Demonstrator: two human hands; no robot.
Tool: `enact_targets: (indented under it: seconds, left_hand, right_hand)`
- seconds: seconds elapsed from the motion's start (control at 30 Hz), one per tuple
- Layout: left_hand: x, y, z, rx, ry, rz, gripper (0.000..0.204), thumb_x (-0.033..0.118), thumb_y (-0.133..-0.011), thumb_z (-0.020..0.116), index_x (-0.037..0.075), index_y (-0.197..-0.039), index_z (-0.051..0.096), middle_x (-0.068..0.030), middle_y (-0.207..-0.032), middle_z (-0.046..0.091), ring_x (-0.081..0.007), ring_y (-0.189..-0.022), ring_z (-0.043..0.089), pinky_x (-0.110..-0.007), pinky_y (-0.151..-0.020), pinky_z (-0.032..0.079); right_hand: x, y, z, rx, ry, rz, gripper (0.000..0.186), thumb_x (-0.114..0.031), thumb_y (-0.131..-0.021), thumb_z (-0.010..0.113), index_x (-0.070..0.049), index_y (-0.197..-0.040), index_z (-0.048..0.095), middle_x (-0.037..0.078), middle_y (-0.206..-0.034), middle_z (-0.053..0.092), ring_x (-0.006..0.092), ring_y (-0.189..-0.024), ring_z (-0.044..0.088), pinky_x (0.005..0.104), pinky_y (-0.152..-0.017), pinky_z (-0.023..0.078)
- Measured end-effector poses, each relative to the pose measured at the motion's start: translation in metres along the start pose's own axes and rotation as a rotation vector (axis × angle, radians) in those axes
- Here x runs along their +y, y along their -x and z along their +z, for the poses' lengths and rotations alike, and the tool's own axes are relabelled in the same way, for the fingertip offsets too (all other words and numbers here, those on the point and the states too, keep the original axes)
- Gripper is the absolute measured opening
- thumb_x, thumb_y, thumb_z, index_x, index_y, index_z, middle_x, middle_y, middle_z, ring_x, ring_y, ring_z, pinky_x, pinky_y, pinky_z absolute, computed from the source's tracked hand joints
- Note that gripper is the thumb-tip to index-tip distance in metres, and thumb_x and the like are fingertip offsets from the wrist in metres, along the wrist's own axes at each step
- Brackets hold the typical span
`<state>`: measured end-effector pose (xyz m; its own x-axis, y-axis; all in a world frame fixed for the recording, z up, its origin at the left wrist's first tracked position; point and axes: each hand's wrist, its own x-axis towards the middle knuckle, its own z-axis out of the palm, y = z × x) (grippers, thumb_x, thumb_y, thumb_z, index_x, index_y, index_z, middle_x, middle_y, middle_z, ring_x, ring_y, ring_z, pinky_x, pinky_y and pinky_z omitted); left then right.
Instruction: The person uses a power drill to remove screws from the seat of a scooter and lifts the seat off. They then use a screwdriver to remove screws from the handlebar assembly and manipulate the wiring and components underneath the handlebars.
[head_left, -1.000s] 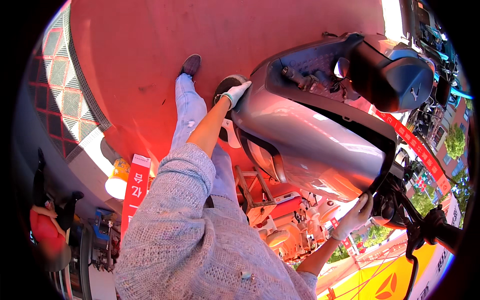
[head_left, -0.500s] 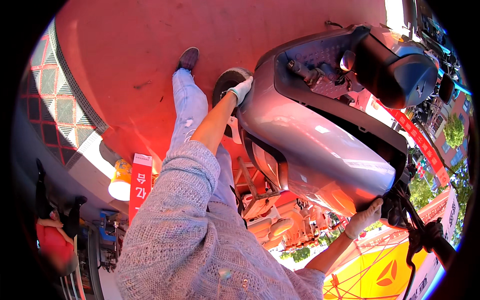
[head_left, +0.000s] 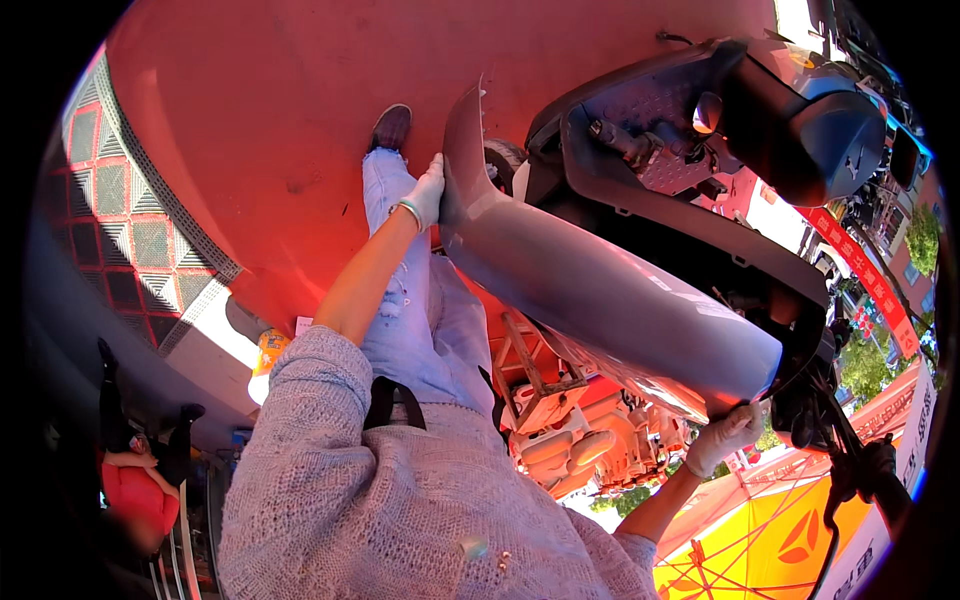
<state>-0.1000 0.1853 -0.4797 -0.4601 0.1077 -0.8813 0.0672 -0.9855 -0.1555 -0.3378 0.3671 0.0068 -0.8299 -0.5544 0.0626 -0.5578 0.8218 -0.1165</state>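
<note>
A long grey curved body panel (head_left: pixel 610 295) stands partly away from a scooter (head_left: pixel 680 225), its left end swung out and a dark gap showing behind it. White-gloved, my left hand (head_left: pixel 428 190) grips the edge of that left end. My right hand (head_left: pixel 728 437), also gloved, is closed around the panel's lower right end, close to the handlebar (head_left: pixel 865 465). Dark inner plastic of the scooter lies bare along the upper side of the panel. Part of the front wheel (head_left: pixel 505 155) shows past the panel's left end.
Red flooring (head_left: pixel 280 130) surrounds my foot, with a grid mat (head_left: pixel 125 215) at the left. A wooden stool (head_left: pixel 540 385) stands under the panel. A seated person in red (head_left: pixel 135 495) is at lower left. A yellow canopy (head_left: pixel 760 545) and several orange-tinted scooters (head_left: pixel 580 445) are farther off.
The panel's left end has come away from the scooter toward me, opening a gap and uncovering the inner frame. My left hand moved left with it; my right hand stayed at the other end.
</note>
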Motion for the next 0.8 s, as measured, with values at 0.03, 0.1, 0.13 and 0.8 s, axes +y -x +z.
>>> enact_targets:
  seconds: [0.03,0.1,0.13,0.8]
  left_hand:
    - [-0.003,0.012,0.005,0.054,-0.03,-0.037,0.072,0.065,-0.09,0.032,0.008,-0.131,0.047,-0.0111,-0.13,0.053,-0.0251,-0.119,0.049,-0.037,-0.103,0.036]
    - [-0.012,0.039,0.015,0.17,-0.11,-0.107,0.072,0.065,-0.09,0.033,0.008,-0.131,0.047,-0.0106,-0.131,0.053,-0.0241,-0.118,0.049,-0.036,-0.103,0.036]
    - [-0.046,-0.022,-0.033,-0.031,-0.08,-0.095,0.073,0.066,-0.09,0.033,0.007,-0.131,0.048,-0.0105,-0.133,0.051,-0.0228,-0.118,0.05,-0.034,-0.102,0.035]
    - [-0.199,0.038,-0.101,0.072,-0.304,0.207,0.059,0.058,-0.094,0.035,0.012,-0.123,0.056,-0.0119,-0.114,0.061,-0.0255,-0.104,0.055,-0.035,-0.096,0.041]
  right_hand:
    - [0.001,0.005,-0.002,-0.025,0.008,-0.002,0.07,-0.064,-0.092,0.031,0.001,-0.073,0.051,0.006,-0.063,0.044,0.0156,-0.06,0.042,0.0292,-0.06,0.037]
    - [-0.013,0.012,-0.004,-0.012,-0.013,-0.014,0.07,-0.063,-0.093,0.031,0.001,-0.074,0.051,0.006,-0.063,0.043,0.0165,-0.062,0.041,0.03,-0.06,0.037]
    - [-0.034,0.018,-0.008,0.035,-0.036,-0.041,0.069,-0.063,-0.093,0.032,0.001,-0.075,0.051,0.006,-0.064,0.043,0.0166,-0.062,0.041,0.0301,-0.06,0.037]
    - [0.149,0.223,-0.033,-0.155,-0.669,-0.02,0.071,-0.069,-0.057,0.07,0.0,-0.062,0.052,0.002,-0.056,0.041,0.0134,-0.054,0.04,0.0264,-0.05,0.027]
